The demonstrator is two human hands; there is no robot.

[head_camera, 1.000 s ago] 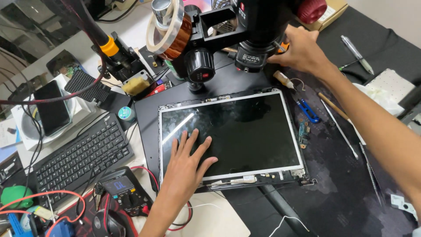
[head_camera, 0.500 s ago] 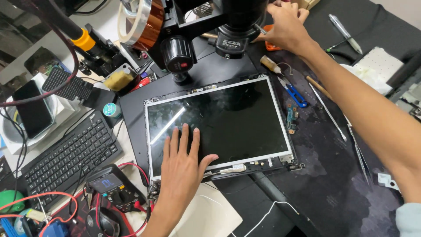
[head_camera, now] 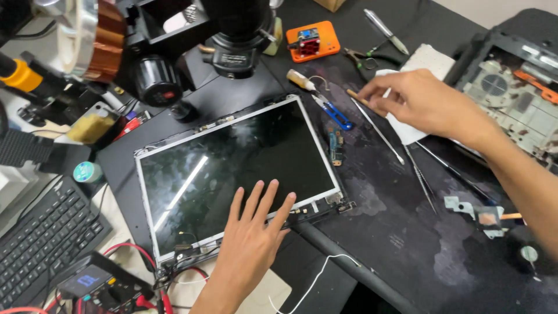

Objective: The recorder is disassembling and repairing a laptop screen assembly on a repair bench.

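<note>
A bare laptop screen panel [head_camera: 232, 163] lies in its black lid on the dark work mat. My left hand [head_camera: 250, 244] rests flat on the panel's near edge, fingers spread, holding nothing. My right hand [head_camera: 424, 104] hovers over a white cloth [head_camera: 430, 58] to the right of the panel. Its fingertips reach a thin wooden-handled stick [head_camera: 351, 93]. A long metal probe [head_camera: 381, 134] lies next to that stick, and a blue-handled tool [head_camera: 334, 113] sits close to the panel's right edge. I see nothing gripped in the right hand.
A black microscope head [head_camera: 235, 35] and a tape roll [head_camera: 87, 35] hang over the panel's far side. An orange holder [head_camera: 312, 39], pliers [head_camera: 366, 57] and a pen [head_camera: 383, 26] lie at the back. An opened laptop base [head_camera: 511, 87] sits far right, a keyboard [head_camera: 40, 238] at left, tweezers [head_camera: 421, 177] on the mat.
My right hand has come back from the orange holder at the rear to the tools beside the white cloth. My left hand stays flat on the panel; the view has shifted.
</note>
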